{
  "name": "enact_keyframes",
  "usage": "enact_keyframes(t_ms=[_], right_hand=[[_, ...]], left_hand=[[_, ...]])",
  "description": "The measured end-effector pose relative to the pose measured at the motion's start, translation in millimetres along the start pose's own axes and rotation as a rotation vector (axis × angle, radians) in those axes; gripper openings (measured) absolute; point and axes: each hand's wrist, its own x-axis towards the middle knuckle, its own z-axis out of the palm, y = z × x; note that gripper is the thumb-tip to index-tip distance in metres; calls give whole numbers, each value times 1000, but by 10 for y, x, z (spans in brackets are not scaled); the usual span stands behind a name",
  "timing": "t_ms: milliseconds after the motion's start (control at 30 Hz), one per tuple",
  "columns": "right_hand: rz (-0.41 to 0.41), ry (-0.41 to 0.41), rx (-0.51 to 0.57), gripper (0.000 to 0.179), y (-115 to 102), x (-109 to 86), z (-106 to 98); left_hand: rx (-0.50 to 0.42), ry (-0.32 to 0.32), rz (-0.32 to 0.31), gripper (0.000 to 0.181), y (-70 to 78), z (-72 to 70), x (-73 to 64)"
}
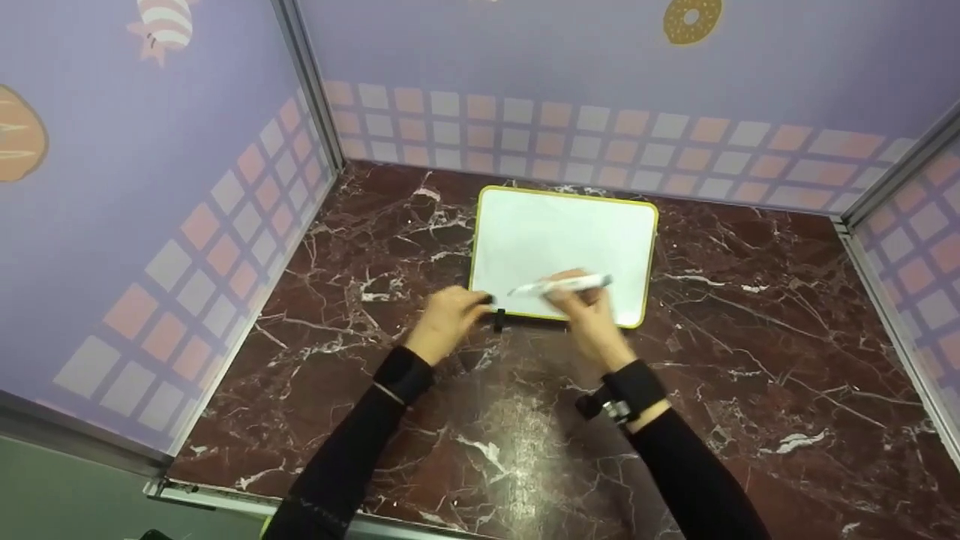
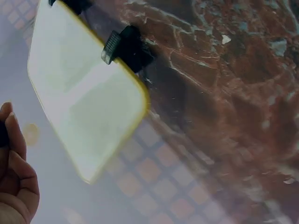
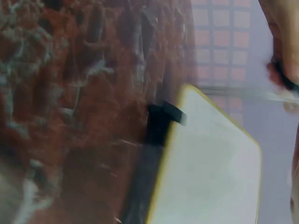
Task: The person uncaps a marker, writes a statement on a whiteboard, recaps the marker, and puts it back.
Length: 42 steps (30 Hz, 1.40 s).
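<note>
White marker (image 1: pixel 581 283) is being gripped by right hand (image 1: pixel 595 322) before partly hidden whiteboard (image 1: pixel 562 232); black cap (image 1: pixel 486 299) is being pinched by left hand (image 1: pixel 442 322). Board edge is being overlapped by black clip (image 1: pixel 499 320); tabletop (image 1: pixel 750 337) is being flanked by patterned panels (image 1: pixel 555 52).

A slim white marker (image 1: pixel 589 283) with a dark rear end lies nearly level in the grip of the right hand (image 1: pixel 594 322), its narrow tip bare and pointing left, slightly blurred. A small black cap (image 1: pixel 487 299), pinched in the fingers of the left hand (image 1: pixel 442 319), sits near that tip but apart from it. Beyond the pair, a white, round-cornered whiteboard (image 1: pixel 551 232) edged in yellow stands propped on the dark marbled tabletop (image 1: pixel 750 322), its lower edge caught in a black clip (image 1: pixel 499 320), its white face showing no clear marks.
</note>
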Motion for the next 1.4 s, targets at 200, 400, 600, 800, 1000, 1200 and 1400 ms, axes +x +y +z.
enact_keyframes(t_ms=[200,400,600,800,1000,1200,1400], right_hand=[[-116,133,-21,21,-417,35,-447],[-148,162,-22,15,-537,-40,-637],[-180,225,12,19,-479,-112,-679],[-234,275,49,18,-460,-149,-690],[-254,285,25,17,-465,-163,-666],[-251,291,-21,15,-446,-158,-629],[-231,300,-68,12,-415,-158,-599]], left_hand=[[63,78,-137,30,-297,-225,-209],[65,88,-232,28,-360,-269,-156],[124,122,-334,25,-361,-250,-37],[248,92,-387,25,-434,-196,81],[291,12,-543,21,-563,-141,200],[342,-88,-687,32,-706,-84,282],[339,-165,-778,36,-817,-4,294]])
